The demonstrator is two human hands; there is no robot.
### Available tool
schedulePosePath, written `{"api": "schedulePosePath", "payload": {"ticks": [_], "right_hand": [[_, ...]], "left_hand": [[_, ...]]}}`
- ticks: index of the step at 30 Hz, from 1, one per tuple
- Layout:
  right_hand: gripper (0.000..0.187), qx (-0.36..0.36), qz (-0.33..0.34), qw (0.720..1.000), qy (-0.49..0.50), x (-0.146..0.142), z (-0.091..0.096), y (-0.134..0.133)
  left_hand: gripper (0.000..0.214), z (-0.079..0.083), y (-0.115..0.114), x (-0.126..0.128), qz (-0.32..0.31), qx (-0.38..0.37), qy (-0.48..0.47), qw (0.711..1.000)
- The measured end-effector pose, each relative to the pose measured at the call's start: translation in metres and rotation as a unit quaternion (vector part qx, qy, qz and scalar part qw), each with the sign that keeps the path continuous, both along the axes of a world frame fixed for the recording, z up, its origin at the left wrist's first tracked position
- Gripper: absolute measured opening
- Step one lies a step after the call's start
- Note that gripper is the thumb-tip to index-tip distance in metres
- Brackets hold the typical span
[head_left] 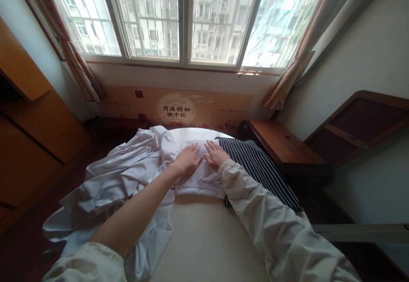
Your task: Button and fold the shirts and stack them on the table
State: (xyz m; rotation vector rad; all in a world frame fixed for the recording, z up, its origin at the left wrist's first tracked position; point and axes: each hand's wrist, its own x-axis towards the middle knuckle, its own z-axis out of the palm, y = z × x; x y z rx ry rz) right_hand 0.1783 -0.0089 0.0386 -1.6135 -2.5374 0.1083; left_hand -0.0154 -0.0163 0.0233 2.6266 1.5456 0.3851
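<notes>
A folded white cloth garment lies flat on the pale round-ended table. My left hand rests on it with the palm down and fingers stretched out. Close beside it, my right hand also lies flat on the cloth, fingers pointing away from me. The thumbs almost meet over the fabric. To the left, a heap of crumpled white clothing spreads over the table and hangs past its edge. A black and white striped cloth lies just right of my right hand.
A brown wooden stand is at the right behind the table, near a leaning wooden frame. Orange-brown cabinets stand on the left. Ahead are a printed banner, barred windows and tied curtains.
</notes>
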Motion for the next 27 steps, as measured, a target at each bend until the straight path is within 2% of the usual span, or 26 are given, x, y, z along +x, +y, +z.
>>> {"api": "schedulePosePath", "payload": {"ticks": [3,6,10,13,15,17,19,20,23,27], "right_hand": [[0.069,-0.037,-0.027,0.999,-0.011,-0.008,-0.020,0.012],[0.074,-0.050,-0.067,0.996,-0.012,-0.004,-0.034,0.013],[0.085,-0.069,-0.124,0.990,-0.017,0.005,-0.037,0.012],[0.087,-0.075,-0.132,0.988,-0.020,0.007,-0.032,0.014],[0.085,-0.071,-0.129,0.989,-0.022,0.006,-0.026,0.018],[0.078,-0.049,-0.114,0.992,-0.022,0.003,-0.021,0.024],[0.072,-0.022,-0.085,0.996,-0.014,0.001,-0.017,0.031],[0.070,-0.019,-0.071,0.997,-0.010,0.001,-0.017,0.035],[0.070,-0.051,-0.065,0.997,0.003,0.001,-0.022,0.042],[0.079,-0.074,-0.114,0.991,0.008,0.002,-0.031,0.043]], "left_hand": [[0.068,-0.024,0.014,-0.001,0.021,-0.021,0.003,1.000],[0.068,-0.033,0.013,-0.009,0.074,-0.021,0.014,0.997],[0.073,-0.028,0.009,-0.011,0.140,-0.027,0.035,0.989],[0.075,-0.017,0.013,-0.007,0.158,-0.020,0.039,0.986],[0.072,-0.011,0.020,-0.005,0.134,0.002,0.032,0.990],[0.067,-0.008,0.031,-0.004,0.071,0.016,0.020,0.997],[0.066,-0.010,0.041,-0.004,0.018,-0.003,0.012,1.000],[0.067,-0.013,0.045,-0.004,0.012,-0.021,0.008,1.000],[0.074,-0.022,0.054,-0.003,0.059,-0.067,0.005,0.996],[0.085,-0.023,0.057,-0.003,0.142,-0.076,0.029,0.986]]}}
